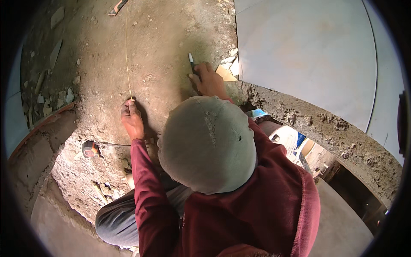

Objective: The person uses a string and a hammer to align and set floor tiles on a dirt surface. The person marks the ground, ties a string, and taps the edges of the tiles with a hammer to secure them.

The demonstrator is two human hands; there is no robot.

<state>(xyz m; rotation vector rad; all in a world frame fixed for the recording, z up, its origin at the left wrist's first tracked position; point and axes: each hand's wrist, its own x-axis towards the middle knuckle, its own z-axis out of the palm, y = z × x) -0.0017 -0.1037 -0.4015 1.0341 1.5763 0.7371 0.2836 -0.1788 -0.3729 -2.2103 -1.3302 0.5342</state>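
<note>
Neither my left hand nor my right hand shows. Just below me crouches another person in a pale cap [209, 145] and a maroon long-sleeved top [252, 205]. That person's left hand [133, 120] pinches the near end of a thin yellowish line [127, 55] stretched over the dirt floor [158, 47]. In the person's right hand [210, 81] is a slim dark marker or pen [191, 61] with a whitish end, pointing away over the ground. An orange-and-black tape measure [90, 149] lies left of the crouching person.
Large grey tiles [304, 51] cover the right side, bordered by a rough mortar edge [317, 124]. Broken tile pieces [227, 70] lie at their corner, with more rubble [62, 98] at left. An orange-and-dark object [117, 7] sits at the far edge. A white bucket-like container [284, 136] stands behind the person's shoulder.
</note>
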